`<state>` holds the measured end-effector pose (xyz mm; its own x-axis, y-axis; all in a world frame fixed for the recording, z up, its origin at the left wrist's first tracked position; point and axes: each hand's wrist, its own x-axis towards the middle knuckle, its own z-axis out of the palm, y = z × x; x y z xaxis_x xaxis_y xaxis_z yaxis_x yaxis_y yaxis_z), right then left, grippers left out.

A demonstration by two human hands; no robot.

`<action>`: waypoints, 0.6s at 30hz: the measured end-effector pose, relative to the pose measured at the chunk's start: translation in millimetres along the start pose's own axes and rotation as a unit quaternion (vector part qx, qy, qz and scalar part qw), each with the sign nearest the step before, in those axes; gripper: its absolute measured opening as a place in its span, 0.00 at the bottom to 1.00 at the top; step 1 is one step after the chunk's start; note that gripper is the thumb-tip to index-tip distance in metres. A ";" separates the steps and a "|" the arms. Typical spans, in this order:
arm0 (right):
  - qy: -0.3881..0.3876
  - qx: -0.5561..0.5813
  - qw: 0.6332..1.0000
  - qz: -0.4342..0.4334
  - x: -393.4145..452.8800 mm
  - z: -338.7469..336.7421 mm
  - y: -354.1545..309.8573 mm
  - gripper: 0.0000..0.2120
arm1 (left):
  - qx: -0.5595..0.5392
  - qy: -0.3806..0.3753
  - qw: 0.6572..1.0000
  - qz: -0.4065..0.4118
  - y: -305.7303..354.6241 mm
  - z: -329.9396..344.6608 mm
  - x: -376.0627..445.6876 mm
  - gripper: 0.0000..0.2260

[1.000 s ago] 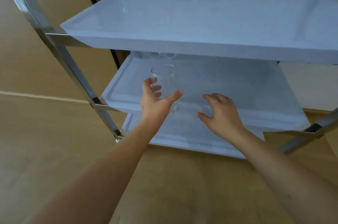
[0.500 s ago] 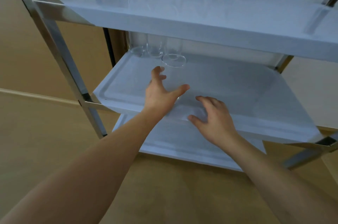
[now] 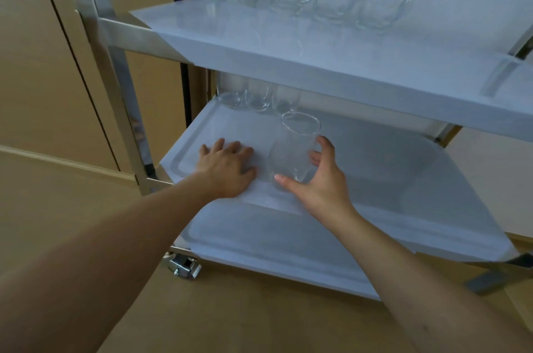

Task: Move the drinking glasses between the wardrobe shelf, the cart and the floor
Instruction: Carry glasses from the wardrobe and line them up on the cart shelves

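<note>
Right hand [image 3: 317, 179] cups the drinking glass [image 3: 294, 148] loosely, fingers spread wide; it should close fully before lifting.

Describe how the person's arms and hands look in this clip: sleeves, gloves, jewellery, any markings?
Both forearms are bare as far as the frame shows, with no sleeve in view. The left hand and right hand wear no gloves, and no rings, watch or bracelets show. Nails look short and unpainted.
</note>
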<state>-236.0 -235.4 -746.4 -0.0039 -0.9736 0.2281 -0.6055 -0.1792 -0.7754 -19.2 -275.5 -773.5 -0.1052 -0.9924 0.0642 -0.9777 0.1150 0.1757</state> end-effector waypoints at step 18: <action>0.075 0.054 0.996 -0.014 127.7 11.5 55.9 0.40 | 0.010 0.061 0.997 0.034 8.9 17.4 32.3 0.28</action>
<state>-261.1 -371.4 -767.3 -0.1119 -0.9374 0.3298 -0.5173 -0.2284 -0.8247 -34.5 -307.3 -787.0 -0.1492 -0.9693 0.1954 -0.9726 0.1795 0.1479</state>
